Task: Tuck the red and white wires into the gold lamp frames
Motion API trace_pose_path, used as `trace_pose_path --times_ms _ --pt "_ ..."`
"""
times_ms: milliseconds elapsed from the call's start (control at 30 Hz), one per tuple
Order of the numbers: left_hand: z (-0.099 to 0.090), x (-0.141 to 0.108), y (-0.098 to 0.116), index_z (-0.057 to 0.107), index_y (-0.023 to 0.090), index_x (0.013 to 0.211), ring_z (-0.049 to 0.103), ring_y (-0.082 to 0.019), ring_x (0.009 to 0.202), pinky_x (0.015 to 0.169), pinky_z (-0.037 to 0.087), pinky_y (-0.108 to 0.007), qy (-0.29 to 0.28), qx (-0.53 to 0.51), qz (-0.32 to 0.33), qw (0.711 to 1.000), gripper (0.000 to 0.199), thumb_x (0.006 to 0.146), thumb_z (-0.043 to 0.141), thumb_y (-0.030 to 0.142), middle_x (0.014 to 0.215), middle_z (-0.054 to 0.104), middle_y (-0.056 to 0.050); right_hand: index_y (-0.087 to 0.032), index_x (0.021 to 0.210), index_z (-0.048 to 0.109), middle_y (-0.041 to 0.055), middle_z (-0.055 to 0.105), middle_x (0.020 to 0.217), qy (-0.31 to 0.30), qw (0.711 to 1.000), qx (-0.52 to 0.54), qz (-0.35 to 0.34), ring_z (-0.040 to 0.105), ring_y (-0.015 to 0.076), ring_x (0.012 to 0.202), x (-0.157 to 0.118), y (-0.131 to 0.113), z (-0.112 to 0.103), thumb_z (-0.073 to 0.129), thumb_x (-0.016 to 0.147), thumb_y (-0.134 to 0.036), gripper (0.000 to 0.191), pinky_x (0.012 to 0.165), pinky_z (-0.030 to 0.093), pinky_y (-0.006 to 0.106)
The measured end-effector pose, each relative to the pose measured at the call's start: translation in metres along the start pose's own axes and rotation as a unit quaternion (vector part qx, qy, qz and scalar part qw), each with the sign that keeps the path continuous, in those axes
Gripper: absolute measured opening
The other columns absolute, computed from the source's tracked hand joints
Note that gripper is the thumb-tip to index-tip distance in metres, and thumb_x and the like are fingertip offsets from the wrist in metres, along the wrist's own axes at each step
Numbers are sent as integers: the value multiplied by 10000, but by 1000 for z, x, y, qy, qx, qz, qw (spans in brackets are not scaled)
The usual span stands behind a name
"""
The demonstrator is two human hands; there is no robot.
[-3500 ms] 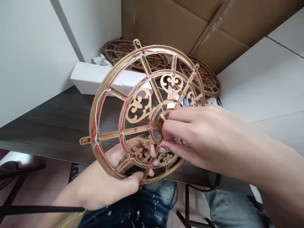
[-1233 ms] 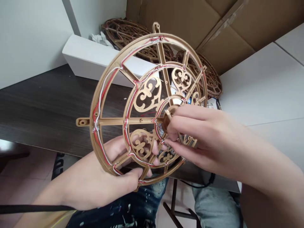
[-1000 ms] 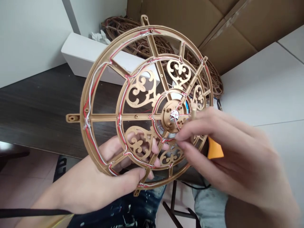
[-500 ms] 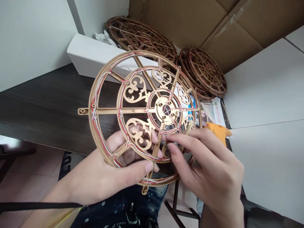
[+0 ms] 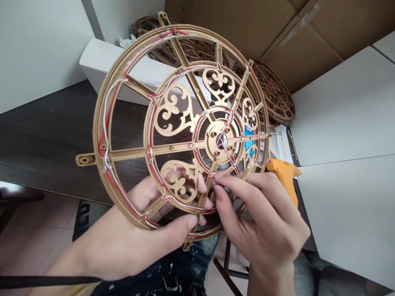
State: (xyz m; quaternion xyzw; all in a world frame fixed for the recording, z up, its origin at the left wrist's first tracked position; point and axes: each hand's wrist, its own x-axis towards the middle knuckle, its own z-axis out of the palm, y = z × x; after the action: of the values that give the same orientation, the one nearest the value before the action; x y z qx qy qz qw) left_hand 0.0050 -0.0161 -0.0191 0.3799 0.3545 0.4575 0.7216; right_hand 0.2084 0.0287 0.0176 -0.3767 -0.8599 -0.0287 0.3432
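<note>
A round gold openwork frame (image 5: 129, 155) with scroll ornaments fills the middle of the view, tilted toward the camera. Red and white wires (image 5: 106, 119) run along its rings and some spokes, and cross at the hub. My left hand (image 5: 145, 234) grips its lower left part, thumb in front and fingers behind, showing through the gaps. Near the inner ring, at a lower spoke, the thumb and index fingertip of my right hand (image 5: 262, 213) are pinched together at the red wire; what lies between them is too small to make out.
A white box (image 5: 105, 61) lies behind the frame on the dark table (image 5: 46, 123). More wired frames (image 5: 274, 90) are stacked at the back against cardboard (image 5: 231, 24). An orange tool (image 5: 285, 176) and printed papers (image 5: 280, 144) lie at the right.
The frame has tilted and its upper left side has come closer to the camera, looking larger. My left hand still grips it, and my right hand has shifted slightly left with its pinch kept.
</note>
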Motion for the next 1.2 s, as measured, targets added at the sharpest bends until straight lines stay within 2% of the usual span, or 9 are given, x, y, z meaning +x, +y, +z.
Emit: trace_pose_path --times_ms 133,233,300,467,567,700,867,1000,1200 --pt "-1 0 -1 571 406 1416 681 -158 1268 1057 566 -204 -14 39 17 999 468 988 674 248 1459 663 73 -149 1034 753 51 754 954 9 1000 21 -13 690 154 833 1 4 1 790 843 -49 219 737 577 327" --pt "1 0 0 607 390 1387 662 -159 1290 1108 539 -236 -11 66 26 997 415 1005 638 234 1451 664 78 -145 1048 757 56 752 954 -3 999 27 -21 693 165 833 3 7 1 784 844 -43 229 732 581 341" --pt "1 -1 1 622 379 1377 676 -167 1266 1127 530 -265 3 91 36 995 409 995 645 234 1422 684 67 -145 1051 760 60 747 943 -10 999 27 -28 689 172 824 4 8 0 780 846 -40 231 723 578 346" --pt "3 4 5 663 383 1298 727 -178 1159 1065 571 -268 23 139 52 989 426 920 677 189 1332 731 72 -125 1063 758 87 737 943 -4 998 20 -52 691 204 830 2 9 1 789 838 -38 243 716 569 355" --pt "4 10 10 678 373 1266 708 -195 1199 1057 575 -264 24 180 72 981 455 874 676 143 1331 728 76 -108 1055 753 90 739 953 5 997 14 -70 694 205 829 2 10 3 781 839 -28 231 726 582 350" --pt "2 13 14 664 344 1294 671 -241 1276 1118 554 -332 19 236 92 967 472 860 680 160 1365 711 57 -69 1041 748 97 739 966 -14 994 7 -106 698 215 856 4 14 3 768 845 -19 203 756 600 357" --pt "0 9 10 676 374 1249 710 -212 1205 1078 579 -307 12 201 66 977 407 892 683 179 1313 738 74 -62 1056 749 91 753 1048 -33 988 24 -150 713 213 920 4 24 -1 752 835 16 235 809 625 338" --pt "3 7 9 701 346 1159 743 -197 1119 1009 606 -269 31 136 44 989 345 864 702 167 1217 778 62 -63 1146 750 81 757 1120 -27 988 36 -146 717 206 995 -2 29 -3 744 818 60 350 863 628 322" --pt "3 6 8 647 349 1247 756 -184 1066 959 636 -270 18 123 33 992 398 900 678 158 1256 760 38 -45 1180 746 105 765 1163 -16 986 39 -164 732 220 1055 -3 31 -3 685 891 18 303 897 648 334"
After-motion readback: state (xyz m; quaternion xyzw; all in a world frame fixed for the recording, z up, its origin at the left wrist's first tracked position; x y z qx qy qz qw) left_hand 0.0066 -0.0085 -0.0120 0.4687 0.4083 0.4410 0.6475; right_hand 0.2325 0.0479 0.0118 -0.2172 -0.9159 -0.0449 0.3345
